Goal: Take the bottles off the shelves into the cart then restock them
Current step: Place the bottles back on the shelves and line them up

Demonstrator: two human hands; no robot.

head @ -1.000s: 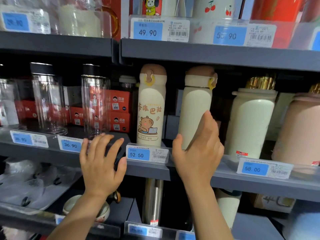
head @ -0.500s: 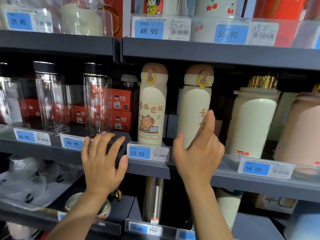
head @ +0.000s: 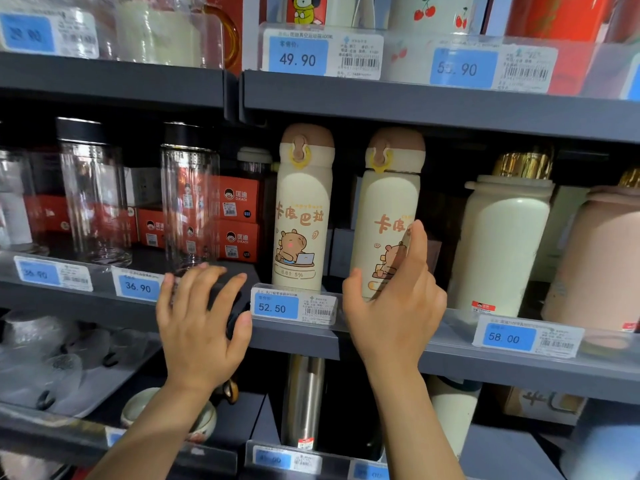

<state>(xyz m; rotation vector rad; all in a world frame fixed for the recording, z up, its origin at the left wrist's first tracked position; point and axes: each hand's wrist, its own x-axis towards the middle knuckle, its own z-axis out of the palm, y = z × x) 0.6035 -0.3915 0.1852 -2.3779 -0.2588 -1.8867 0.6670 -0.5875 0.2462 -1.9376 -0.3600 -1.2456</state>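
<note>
Both hands raised: right hand (head: pixel 391 306) cupping cream bottle (head: pixel 388 216), left hand (head: pixel 197 320) on shelf edge (head: pixel 294 337).

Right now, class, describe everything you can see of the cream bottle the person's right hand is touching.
The cream bottle stands upright on the middle shelf, right of its twin bottle. It has a smooth, glossy body, a rounded brown cap with a yellow ring latch facing forward, orange characters and a cartoon capybara print. The right hand covers its lower part, thumb on its left, fingers on its right front. Its base is hidden.
</note>
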